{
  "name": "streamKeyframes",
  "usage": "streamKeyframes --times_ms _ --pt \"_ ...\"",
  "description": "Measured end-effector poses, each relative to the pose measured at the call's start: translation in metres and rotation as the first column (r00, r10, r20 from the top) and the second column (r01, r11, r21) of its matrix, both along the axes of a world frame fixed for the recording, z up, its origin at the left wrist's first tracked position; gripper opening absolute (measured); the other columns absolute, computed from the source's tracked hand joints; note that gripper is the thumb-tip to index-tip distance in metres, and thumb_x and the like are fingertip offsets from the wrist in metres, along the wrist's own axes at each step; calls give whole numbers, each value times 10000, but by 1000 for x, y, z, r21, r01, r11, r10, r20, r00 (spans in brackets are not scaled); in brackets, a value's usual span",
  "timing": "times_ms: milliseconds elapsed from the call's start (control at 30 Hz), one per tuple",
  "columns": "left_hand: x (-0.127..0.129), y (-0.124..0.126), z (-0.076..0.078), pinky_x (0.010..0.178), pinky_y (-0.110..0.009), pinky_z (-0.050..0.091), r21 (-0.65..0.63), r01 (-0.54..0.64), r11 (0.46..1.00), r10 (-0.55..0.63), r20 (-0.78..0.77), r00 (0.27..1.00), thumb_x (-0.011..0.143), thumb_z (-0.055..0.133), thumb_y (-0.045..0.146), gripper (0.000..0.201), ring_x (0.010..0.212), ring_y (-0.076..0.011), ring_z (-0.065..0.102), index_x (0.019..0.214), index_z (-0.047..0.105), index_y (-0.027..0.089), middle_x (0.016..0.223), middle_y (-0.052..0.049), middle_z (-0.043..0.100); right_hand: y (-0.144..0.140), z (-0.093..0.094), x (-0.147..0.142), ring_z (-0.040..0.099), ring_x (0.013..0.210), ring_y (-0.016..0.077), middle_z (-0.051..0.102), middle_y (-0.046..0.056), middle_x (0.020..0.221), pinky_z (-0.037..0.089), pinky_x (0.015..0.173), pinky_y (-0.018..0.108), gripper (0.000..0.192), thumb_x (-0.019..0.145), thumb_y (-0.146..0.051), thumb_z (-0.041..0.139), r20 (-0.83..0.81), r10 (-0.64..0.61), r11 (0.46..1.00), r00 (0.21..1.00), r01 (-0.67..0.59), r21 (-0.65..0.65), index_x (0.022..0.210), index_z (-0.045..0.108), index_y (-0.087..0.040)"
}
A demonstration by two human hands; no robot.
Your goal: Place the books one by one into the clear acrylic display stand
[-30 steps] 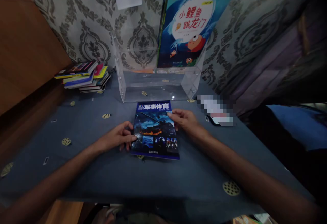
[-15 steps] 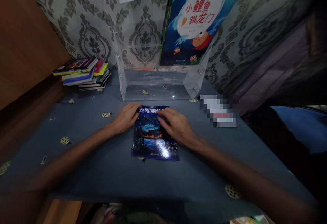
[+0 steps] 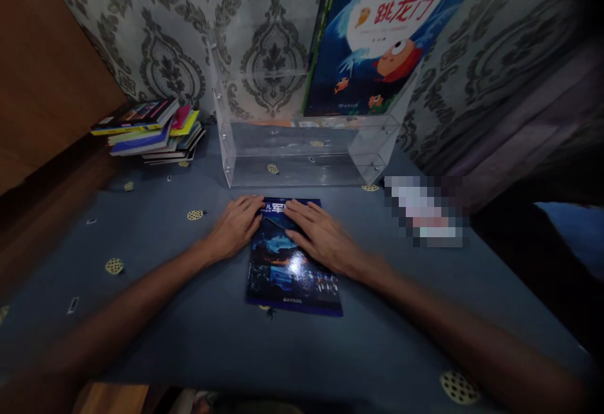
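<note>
A dark blue magazine [image 3: 287,288] with Chinese characters across its top lies flat on the table. My left hand [image 3: 237,228] rests at its upper left edge, fingers stretched forward and their tips at the cover. Over the upper right of the cover lies my right hand [image 3: 325,234], palm down with fingers extended, hiding part of the title. Neither hand grips anything that I can see. Beyond the hands stands a clear acrylic book rack [image 3: 302,178], holding a blue picture book [image 3: 330,87] with orange fish on its cover.
At the back left, several books are piled in an uneven stack [image 3: 151,128]. A pixelated object [image 3: 425,212] lies on the right side of the grey table [image 3: 189,313]. Patterned fabric [image 3: 174,68] hangs behind the rack, and a wooden panel [image 3: 47,74] stands at left.
My right hand's fingers lie flatter and reach farther left over the title. My left hand stays by the left edge. The whole view has shifted slightly.
</note>
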State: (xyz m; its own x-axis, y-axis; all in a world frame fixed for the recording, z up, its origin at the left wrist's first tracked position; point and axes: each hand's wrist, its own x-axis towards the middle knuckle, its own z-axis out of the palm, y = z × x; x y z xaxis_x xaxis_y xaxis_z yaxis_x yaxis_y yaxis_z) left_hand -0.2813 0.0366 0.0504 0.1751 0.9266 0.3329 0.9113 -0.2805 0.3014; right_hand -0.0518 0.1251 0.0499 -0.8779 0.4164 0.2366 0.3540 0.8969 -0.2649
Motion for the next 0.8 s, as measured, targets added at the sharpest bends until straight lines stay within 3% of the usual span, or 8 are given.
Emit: streamKeyframes --times_ms 233,533,667,800 --pt "0 -1 -2 1018 -467 484 -18 -13 1000 13 3 1000 1021 412 236 311 1226 -258 598 1296 544 178 1338 -116 645 25 -11 29 505 1387 293 565 143 1468 368 1166 595 438 1020 -368 411 -114 -136 990 984 130 -56 1383 578 -187" --pt "-11 9 7 1073 -477 457 -65 24 998 -31 -108 994 1008 437 218 325 1363 -265 518 1305 565 186 1389 -99 627 18 0 31 628 1211 285 700 112 1282 506 1040 528 415 1011 -331 396 -234 -153 975 960 108 -195 1334 620 -198" --pt "-9 14 12 1068 -480 459 -28 67 997 -70 -156 985 1007 440 202 290 1309 -261 568 1240 612 186 1325 -95 670 19 0 36 657 1127 282 720 86 1229 528 983 520 402 996 -307 418 -254 -166 964 953 104 -243 1335 622 -238" --pt "3 15 11 1031 -467 487 7 96 995 -93 -183 979 967 430 122 331 1218 -268 624 1241 614 144 1321 -124 664 20 -2 39 666 1073 285 731 106 1161 528 963 503 377 978 -286 440 -265 -254 949 930 186 -256 1268 667 -203"
